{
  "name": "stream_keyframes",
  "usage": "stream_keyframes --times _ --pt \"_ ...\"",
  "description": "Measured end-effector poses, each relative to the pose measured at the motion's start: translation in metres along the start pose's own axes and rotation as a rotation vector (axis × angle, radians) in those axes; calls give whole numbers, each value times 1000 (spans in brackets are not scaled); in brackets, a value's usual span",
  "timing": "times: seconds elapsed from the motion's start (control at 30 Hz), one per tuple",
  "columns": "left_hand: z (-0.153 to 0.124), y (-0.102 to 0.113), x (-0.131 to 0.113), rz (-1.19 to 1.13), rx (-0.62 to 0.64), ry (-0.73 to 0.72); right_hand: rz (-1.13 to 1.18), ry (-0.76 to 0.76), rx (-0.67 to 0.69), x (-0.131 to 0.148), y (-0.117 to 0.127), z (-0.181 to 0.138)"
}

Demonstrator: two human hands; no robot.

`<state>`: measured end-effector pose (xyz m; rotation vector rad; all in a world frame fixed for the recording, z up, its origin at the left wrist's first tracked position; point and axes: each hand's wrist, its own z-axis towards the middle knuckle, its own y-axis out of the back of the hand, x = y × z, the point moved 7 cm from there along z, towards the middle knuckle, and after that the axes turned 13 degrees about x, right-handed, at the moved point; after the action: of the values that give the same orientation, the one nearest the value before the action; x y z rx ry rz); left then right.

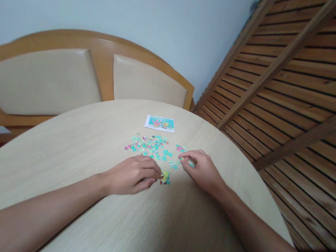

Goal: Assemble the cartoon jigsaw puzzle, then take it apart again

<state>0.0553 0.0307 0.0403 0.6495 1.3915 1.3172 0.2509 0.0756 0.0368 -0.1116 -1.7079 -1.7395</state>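
Note:
A small joined patch of jigsaw pieces [165, 177], mostly yellow with a cartoon face, lies on the table. My left hand [133, 174] rests at its left side, fingers together and curled, with the fingertips on its edge. To the right, my right hand [201, 168] pinches a small jigsaw piece [181, 158] between thumb and forefinger; the fingers cover most of it. Beyond my left hand spreads a loose pile of jigsaw pieces [150, 143] in teal, pink and white. A few teal pieces [173, 164] lie between the hands.
A printed picture card [160, 123] with cartoon figures on teal lies behind the pile. The pale round wooden table [94, 134] curves away to a cushioned bench back [48, 80] and a wall. A slatted wooden panel [298, 76] stands at the right.

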Motion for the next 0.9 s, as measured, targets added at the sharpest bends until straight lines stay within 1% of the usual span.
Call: stream_keyframes --times 0.17,0.33,0.47,0.6,0.67,0.73,0.8,0.9 --pt "-3 6 7 24 -76 120 159 84 -28 20 -2 -3" --pt "-2 8 8 -59 -165 213 257 146 19 43 -14 -10" --pt "-1 6 6 -175 -231 232 299 174 53 53 -25 -15" --pt "-2 3 10 -254 -250 222 338 190 105 54 -33 -14" --pt "-3 2 14 -283 -257 241 290 211 120 54 -32 -14" --pt "-4 2 18 -313 -264 268 192 245 140 56 -30 -15" --pt "-5 3 21 -340 -273 295 105 283 192 57 -30 -17" --pt "-5 2 23 -362 -266 325 31 340 286 60 -33 -20"
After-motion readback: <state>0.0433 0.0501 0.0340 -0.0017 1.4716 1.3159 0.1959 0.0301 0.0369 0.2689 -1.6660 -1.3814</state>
